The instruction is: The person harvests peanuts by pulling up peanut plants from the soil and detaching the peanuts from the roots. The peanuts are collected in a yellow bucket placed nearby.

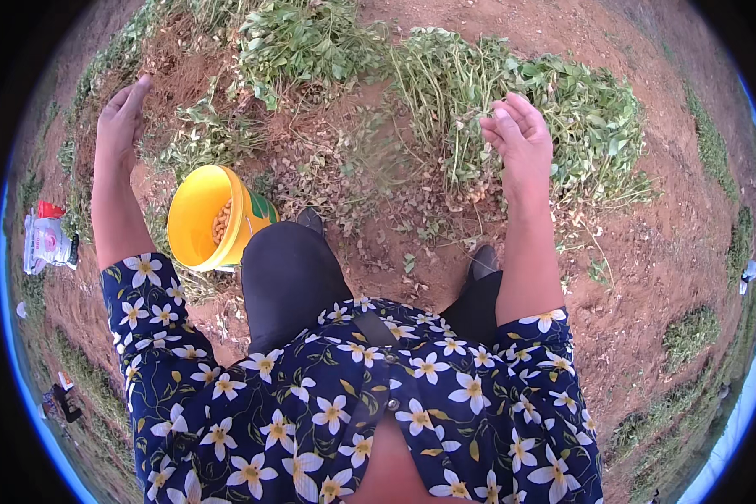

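My left hand [123, 120] is raised at the upper left, thumb against the fingers; whether something small sits between them cannot be made out. My right hand [521, 135] is held over a heap of pulled peanut plants [592, 126], its fingers curled towards the thumb. Leaves behind the fingertips hide whether they pinch a stem. A few pale pods [474, 193] show at the lower edge of that heap. Between my left arm and my knee, a yellow plastic bucket [186, 217] leans with its mouth towards me. Peanuts in their shells [222, 222] lie inside it.
More uprooted plants [309, 47] are piled ahead, with loose leaves [327, 183] strewn over reddish soil [630, 246]. A white printed sack [47, 242] with something red stands at far left. Further back on the left, a person [60, 403] appears small.
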Demonstrator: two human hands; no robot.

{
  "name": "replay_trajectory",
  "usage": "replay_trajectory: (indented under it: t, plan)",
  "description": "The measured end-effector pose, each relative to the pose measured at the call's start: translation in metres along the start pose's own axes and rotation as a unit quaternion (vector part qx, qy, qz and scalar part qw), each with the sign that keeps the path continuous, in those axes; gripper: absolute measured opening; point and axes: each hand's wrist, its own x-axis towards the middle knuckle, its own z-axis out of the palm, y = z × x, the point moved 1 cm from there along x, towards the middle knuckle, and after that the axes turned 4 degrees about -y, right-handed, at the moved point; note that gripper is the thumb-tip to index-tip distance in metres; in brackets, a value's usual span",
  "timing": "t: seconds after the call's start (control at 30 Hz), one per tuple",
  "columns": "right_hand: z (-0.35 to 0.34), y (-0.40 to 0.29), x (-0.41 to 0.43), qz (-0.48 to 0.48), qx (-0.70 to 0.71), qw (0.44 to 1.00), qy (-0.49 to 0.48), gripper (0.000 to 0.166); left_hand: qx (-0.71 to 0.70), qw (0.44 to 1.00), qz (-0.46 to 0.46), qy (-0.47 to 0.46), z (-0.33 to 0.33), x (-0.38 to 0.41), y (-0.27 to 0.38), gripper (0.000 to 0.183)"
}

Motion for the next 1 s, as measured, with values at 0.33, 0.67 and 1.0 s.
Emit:
replay_trajectory:
  t: [0.33, 0.67, 1.0]
  plan:
    - [-0.083, -0.005, 0.012, 0.033, 0.095, 0.986, 0.131, 0.023, 0.236, 0.953, -0.162, -0.101, -0.035, -0.041, -0.176, 0.067]
    - [-0.073, 0.147, 0.000, 0.200, -0.583, 0.751, -0.238, 0.057, -0.348, 0.910, 0.017, -0.226, 0.198, -0.109, 0.025, 0.030]
    - [-0.054, 0.232, 0.034, 0.270, -0.655, 0.706, -0.005, 0.102, -0.242, 0.931, -0.031, -0.270, 0.212, -0.099, 0.003, 0.021]
